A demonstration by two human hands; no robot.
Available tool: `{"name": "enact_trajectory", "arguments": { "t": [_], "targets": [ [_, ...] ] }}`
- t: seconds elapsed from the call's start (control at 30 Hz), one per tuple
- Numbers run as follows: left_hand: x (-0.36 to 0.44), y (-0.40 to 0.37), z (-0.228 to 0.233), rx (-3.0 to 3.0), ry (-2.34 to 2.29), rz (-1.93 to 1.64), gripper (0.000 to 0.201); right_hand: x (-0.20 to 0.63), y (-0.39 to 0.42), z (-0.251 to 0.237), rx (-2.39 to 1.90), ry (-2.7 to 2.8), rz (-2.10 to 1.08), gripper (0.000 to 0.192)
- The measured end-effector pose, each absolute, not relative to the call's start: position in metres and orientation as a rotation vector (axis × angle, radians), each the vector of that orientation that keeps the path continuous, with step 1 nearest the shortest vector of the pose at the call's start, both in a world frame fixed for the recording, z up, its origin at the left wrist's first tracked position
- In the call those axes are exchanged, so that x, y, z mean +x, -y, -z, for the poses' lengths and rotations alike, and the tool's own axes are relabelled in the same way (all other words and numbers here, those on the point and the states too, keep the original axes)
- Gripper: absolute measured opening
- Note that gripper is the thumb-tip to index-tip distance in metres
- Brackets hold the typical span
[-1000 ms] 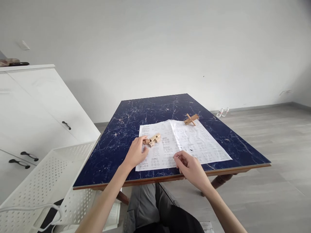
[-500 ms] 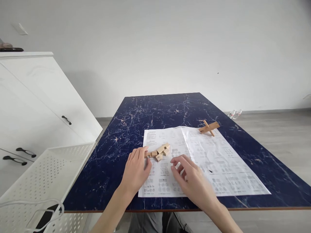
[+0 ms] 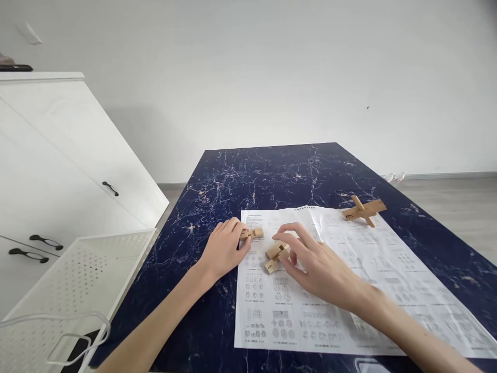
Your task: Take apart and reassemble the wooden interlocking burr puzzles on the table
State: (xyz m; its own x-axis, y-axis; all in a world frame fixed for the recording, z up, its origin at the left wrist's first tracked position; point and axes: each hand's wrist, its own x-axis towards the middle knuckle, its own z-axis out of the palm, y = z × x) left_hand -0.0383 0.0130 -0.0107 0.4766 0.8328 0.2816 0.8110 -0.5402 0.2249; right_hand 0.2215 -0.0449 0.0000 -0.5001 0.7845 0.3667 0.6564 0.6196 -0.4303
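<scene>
The left hand (image 3: pixel 224 249) has its grip pinched on a small wooden piece (image 3: pixel 253 233) near the middle of the frame, holding it low on the paper sheet (image 3: pixel 349 290). Just to the right, the right hand (image 3: pixel 316 267) has its fingers curled on a bunch of wooden blocks (image 3: pixel 276 255), which rests on the same sheet; I think it is holding them, but the fingers hide part of it. To do this step well, I think both hands should hold the wood by its flat sides, keep each piece steady, and turn them slowly so the cut notches can be seen. The blocks are light brown, hard and smooth, with square ends and little gaps cut in. The sheet is thin, white and flat, full of tiny gray drawings. Far right, a wooden cross (image 3: pixel 363 210) lies on the sheet's top edge. The tabletop (image 3: pixel 272 171) is dark blue and shiny with white lines like marble. At the lower left is a white basket (image 3: pixel 77 280) with many small holes.
</scene>
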Motion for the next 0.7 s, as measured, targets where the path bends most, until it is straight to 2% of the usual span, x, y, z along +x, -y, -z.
{"name": "enact_trajectory", "arguments": {
  "t": [0.13, 0.27, 0.7],
  "targets": [
    [-0.039, -0.036, 0.013, 2.630, -1.413, -0.582, 0.008, 0.227, 0.028, -0.006, -0.835, 2.456, -0.049, 0.021],
    [-0.042, -0.044, 0.016, 2.597, -1.372, -0.624, 0.010, 0.231, 0.016, 0.001, -0.750, 2.376, 0.078, 0.017],
    [-0.043, -0.034, 0.016, 2.592, -1.265, -0.623, 0.007, 0.242, 0.018, 0.018, -0.928, 2.279, -0.223, 0.020]
  ]
}}
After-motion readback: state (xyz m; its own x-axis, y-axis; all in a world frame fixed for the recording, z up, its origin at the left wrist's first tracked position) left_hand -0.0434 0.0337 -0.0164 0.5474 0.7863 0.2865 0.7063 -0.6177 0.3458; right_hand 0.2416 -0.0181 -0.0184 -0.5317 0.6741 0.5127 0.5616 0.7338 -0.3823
